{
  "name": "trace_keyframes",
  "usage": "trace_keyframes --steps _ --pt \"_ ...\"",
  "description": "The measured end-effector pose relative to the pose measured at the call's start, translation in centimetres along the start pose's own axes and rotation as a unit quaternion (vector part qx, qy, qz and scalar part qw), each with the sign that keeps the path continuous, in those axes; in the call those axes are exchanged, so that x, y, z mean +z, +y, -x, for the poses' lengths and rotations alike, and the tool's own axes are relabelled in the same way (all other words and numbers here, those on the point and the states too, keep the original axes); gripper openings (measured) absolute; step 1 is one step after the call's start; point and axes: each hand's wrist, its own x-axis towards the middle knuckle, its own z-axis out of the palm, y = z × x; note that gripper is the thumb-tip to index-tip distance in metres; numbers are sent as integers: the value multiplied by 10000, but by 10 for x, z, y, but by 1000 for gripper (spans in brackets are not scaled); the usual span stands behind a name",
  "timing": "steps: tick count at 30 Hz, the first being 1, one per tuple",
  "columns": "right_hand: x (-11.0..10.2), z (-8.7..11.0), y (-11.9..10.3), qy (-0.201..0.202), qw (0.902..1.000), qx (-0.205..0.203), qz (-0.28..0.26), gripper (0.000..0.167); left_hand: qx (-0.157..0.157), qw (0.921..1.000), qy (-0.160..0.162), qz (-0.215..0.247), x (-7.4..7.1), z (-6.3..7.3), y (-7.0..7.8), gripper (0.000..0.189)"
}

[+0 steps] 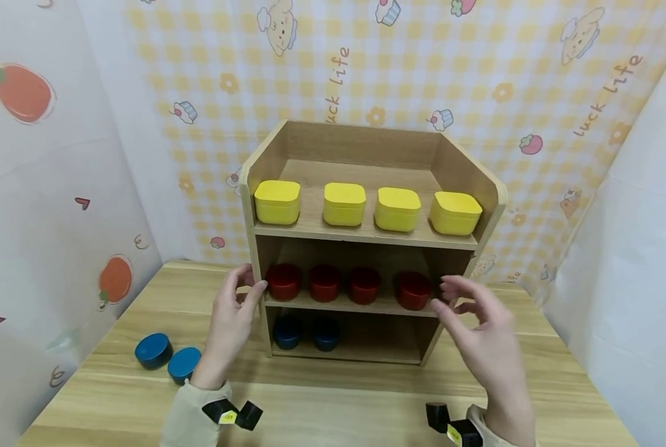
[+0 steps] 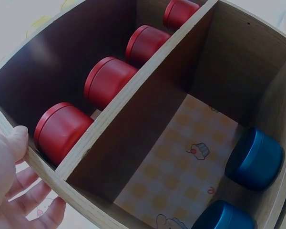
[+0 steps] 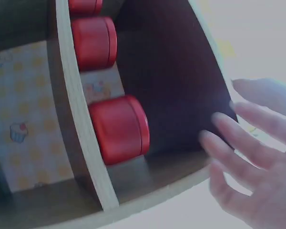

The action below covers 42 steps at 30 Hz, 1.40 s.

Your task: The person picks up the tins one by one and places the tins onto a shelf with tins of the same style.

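A wooden three-tier shelf (image 1: 366, 234) stands on the table. My left hand (image 1: 235, 323) is at its left side panel; in the left wrist view the thumb (image 2: 18, 142) touches the front edge and the fingers lie along the outside. Beside the right panel is my right hand (image 1: 486, 332), fingers spread and loosely bent, holding nothing; whether it touches the wood I cannot tell. Several yellow square tins (image 1: 344, 205) line the top tier. Several round red tins (image 1: 413, 290) fill the middle one. Two round blue tins (image 1: 326, 334) sit at the left of the bottom tier.
Two more blue tins (image 1: 153, 351) lie on the wooden table (image 1: 333, 406), left of my left forearm. A patterned cloth (image 1: 210, 124) hangs behind the shelf, with white cloth walls at both sides.
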Motion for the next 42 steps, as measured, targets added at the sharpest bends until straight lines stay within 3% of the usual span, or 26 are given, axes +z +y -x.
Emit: trace_keyframes --steps 4,10,16,21,24,32,42 --pt "-3 -4 12 983 9951 52 -80 39 -4 10000 -4 -39 -1 0 1 34" --pt "-7 -10 25 1387 9886 581 72 42 18 10000 -32 -36 -1 -2 1 32" --pt "-5 -16 47 1138 9893 816 -409 50 -22 10000 6 -6 0 0 1 31" --pt "-6 -17 63 866 9898 662 -921 48 25 10000 -13 13 1 1 2 30" --pt "-6 -16 67 772 9902 634 -974 46 25 10000 -20 42 1 1 1 29" --pt "-9 -10 71 429 9886 1141 -880 34 101 9999 54 -16 0 0 1 30" --pt "-17 -1 84 -386 9885 1107 -956 25 144 9999 42 -62 0 0 2 30"
